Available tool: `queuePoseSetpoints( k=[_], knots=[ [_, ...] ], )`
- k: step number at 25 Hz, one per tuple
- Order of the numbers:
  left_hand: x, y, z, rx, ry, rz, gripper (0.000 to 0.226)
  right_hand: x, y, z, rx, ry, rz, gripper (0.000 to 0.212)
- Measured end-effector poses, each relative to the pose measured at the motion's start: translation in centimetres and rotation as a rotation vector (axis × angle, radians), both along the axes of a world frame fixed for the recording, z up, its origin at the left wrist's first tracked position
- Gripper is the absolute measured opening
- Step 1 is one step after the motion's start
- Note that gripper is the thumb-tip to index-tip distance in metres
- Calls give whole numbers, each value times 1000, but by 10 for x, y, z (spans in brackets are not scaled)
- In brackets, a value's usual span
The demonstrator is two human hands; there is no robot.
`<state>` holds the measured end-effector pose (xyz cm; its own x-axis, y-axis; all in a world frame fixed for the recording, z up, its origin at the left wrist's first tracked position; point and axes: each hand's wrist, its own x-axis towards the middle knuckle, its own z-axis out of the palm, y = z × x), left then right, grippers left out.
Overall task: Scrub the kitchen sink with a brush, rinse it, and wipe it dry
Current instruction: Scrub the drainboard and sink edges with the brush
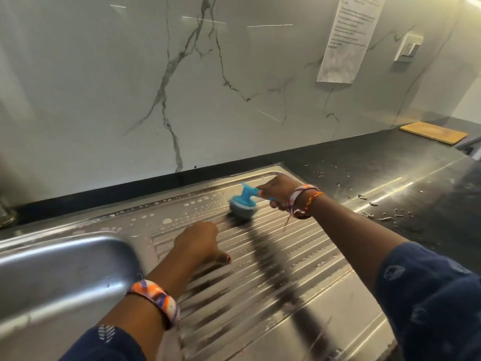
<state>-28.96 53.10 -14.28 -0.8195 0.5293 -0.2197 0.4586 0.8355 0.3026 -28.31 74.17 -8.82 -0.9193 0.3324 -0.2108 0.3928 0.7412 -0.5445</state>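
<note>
My right hand (277,190) grips the handle of a blue dish brush (243,204), whose round head presses on the far part of the ribbed steel drainboard (273,269). Soap bubbles dot the drainboard's far edge. My left hand (199,242) rests on the ribs nearer to me, fingers curled, holding nothing. The steel sink basin (59,272) lies at the left, its inside mostly out of view.
A marble-look backsplash (130,87) rises behind the sink, with a printed paper sheet (346,40) and a wall switch (408,48) on it. A wet black counter (390,168) extends right, with a wooden cutting board (433,132) at its far end. A tap base (6,212) shows at far left.
</note>
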Motion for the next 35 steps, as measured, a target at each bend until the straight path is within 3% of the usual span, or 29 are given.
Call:
queuePoseSetpoints(
  k=[4,7,12,15,18,20,25,29,31,33,35],
  knots=[
    [-21,-64,2,-19,39,190,53,2,11,8,582,14,-151,33],
    [-25,-93,-4,-33,-40,298,38,7,-22,7,627,94,-46,31],
    [-29,-88,-8,-86,6,276,45,-28,-97,-11,385,123,316,33],
    [-27,-96,-12,-26,9,250,35,-37,-64,-2,449,93,202,33],
    [-24,-100,-14,-5,49,233,39,-15,-6,7,749,18,-37,32],
    [-25,-99,-17,-10,63,233,40,-1,3,5,876,-37,-67,30],
    [-22,-100,-24,99,50,285,37,7,-67,-1,754,159,113,28],
    [-6,-108,-36,198,142,449,59,0,-152,-14,311,212,295,34],
    [5,-115,-38,234,177,503,55,-5,-168,-18,152,173,363,35],
    [14,-125,-36,281,147,483,48,-7,-152,-16,128,167,341,35],
    [19,-133,-35,237,131,388,58,-4,-113,-11,193,165,261,34]
  ],
)
